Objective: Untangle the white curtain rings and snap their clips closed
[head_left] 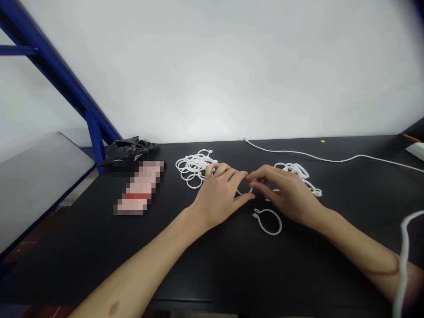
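A person's bare hands meet over a black table (212, 269), working at a white plastic ring (245, 192) that shows in part between them. The left hand (217, 194) reaches in with its back up, thumb and index finger slightly parted with the ring between them, the rest of the fingers gently bent. The right hand (291, 196) comes from the opposite side, its thumb and forefinger nearly together at the ring's edge; the fingers of both hands have hold of it, though the exact points of contact are partly covered.

Just below the right hand, a single loose ring (270, 222) lies flat, small eyelets at its upper left end. A tangled pile of rings (192, 170) sits beyond the left hand, while a smaller cluster of rings (298, 170) lies beyond the right hand, which partly covers it. On the left side of the table, a pink object (141, 187) with a red band, blurred into blocks, rests near a crumpled black plastic bag (127, 149).

A thin white cable (298, 153) snakes along the rear of the table before a pale wall (232, 66); a thicker white cord (403, 260) crosses in front of the right forearm. A blue metal frame (62, 68) slants down at left.
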The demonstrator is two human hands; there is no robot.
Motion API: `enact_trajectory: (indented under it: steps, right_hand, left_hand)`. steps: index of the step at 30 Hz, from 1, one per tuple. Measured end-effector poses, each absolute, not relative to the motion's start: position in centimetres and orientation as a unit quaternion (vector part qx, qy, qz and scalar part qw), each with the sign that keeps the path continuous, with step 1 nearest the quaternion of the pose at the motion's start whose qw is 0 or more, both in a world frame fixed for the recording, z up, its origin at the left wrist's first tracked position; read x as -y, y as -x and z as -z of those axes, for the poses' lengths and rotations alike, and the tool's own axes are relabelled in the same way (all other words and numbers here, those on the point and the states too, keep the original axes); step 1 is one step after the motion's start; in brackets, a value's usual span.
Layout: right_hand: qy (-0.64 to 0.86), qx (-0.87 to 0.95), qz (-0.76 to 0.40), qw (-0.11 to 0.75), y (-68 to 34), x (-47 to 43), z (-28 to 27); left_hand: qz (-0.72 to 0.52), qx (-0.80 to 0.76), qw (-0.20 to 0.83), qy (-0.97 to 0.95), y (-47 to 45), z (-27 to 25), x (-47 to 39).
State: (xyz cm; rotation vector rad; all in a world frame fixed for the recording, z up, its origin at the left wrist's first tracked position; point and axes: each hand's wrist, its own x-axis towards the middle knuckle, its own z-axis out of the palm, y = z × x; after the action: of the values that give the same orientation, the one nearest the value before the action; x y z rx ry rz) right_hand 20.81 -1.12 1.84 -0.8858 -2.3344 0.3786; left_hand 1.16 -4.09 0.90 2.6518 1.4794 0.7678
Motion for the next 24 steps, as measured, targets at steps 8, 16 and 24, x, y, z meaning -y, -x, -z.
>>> enact_trajectory:
  steps: [8, 16, 24]
  right_hand:
    - [0.346, 0.857, -0.162, 0.346, -20.54, 1.22, -1.76]
    - [0.348, 0.857, -0.163, 0.345, -20.59, 1.33, -1.94]
    - [0.401, 0.85, -0.194, 0.282, -21.28, 0.75, -2.34]
  left_hand:
    - [-0.282, -0.462, -0.001, -0.841, -1.32, -0.89, 4.2]
    - [-0.287, -0.453, 0.003, -0.844, -1.54, -0.77, 4.33]
    - [-0.26, -0.491, -0.021, -0.831, -1.09, -0.71, 3.94]
